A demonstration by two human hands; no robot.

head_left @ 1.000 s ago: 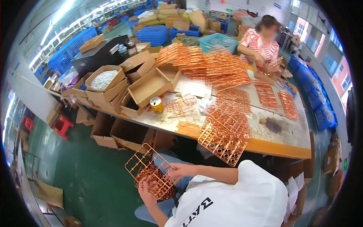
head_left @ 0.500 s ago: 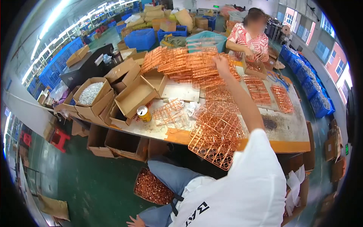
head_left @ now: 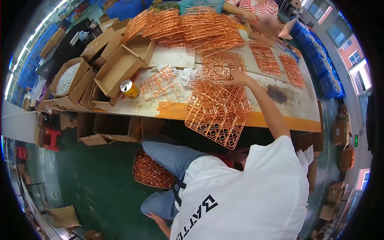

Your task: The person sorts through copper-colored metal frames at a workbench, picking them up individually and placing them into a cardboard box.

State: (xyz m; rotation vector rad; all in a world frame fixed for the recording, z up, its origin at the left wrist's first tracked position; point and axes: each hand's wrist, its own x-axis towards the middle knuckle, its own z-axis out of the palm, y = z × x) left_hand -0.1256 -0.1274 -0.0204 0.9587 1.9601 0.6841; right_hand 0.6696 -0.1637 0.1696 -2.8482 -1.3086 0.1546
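My right hand (head_left: 239, 78) reaches over the table to a near pile of copper-coloured grid frames with small rings in them (head_left: 216, 126). Its thumb and fingers close on the edge of one frame; the fingertips are partly lost against the copper lattice. The near pile overhangs the table's front edge. Beyond it lies a tall heap of similar frames (head_left: 188, 28). A single lighter frame (head_left: 161, 88) lies to the left. Low beside my bent knee, my left hand (head_left: 156, 218) rests with fingers stretched out, holding nothing.
A yellow can (head_left: 129, 89) stands by open cardboard boxes (head_left: 120, 68), one holding small white pieces (head_left: 68, 78). A box of loose copper rings (head_left: 150, 170) sits on the floor by my leg. Across the table a co-worker (head_left: 260, 8) handles parts near two frames (head_left: 264, 58).
My right hand has come back from the far heap to the near pile. My left hand has shifted slightly up beside the knee. The view has tilted downward.
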